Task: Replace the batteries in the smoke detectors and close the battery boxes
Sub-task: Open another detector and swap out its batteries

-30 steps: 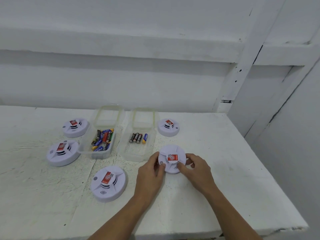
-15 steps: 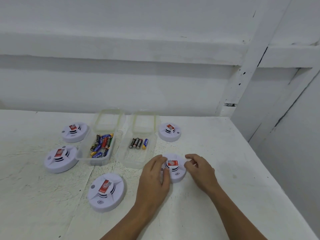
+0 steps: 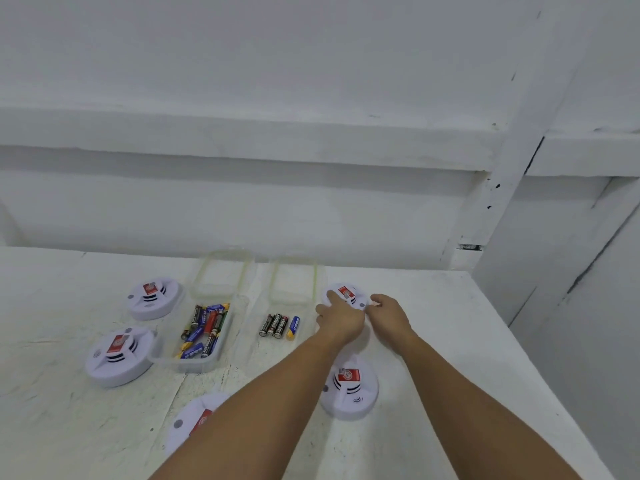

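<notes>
Several white round smoke detectors with red labels lie on the white table. My left hand (image 3: 341, 320) rests on the far right smoke detector (image 3: 347, 293), one finger stretched straight over its top. My right hand (image 3: 388, 313) meets the same detector's right rim with curled fingers and thumb. A second detector (image 3: 349, 389) lies nearer, between my forearms, with no hand on it. A clear box (image 3: 194, 365) holds several loose batteries (image 3: 204, 332). Another clear box (image 3: 242, 344) holds a short row of batteries (image 3: 280, 326).
Two more detectors (image 3: 152, 297) (image 3: 117, 355) lie left of the boxes. A further one (image 3: 188, 422) sits at the near edge, partly under my left forearm. Two clear lids (image 3: 221, 275) (image 3: 294, 278) lie behind the boxes. A white wall rises behind the table.
Both hands let go of the near detector and moved away from me to the far right detector. The camera has tilted, so the table sits lower in view.
</notes>
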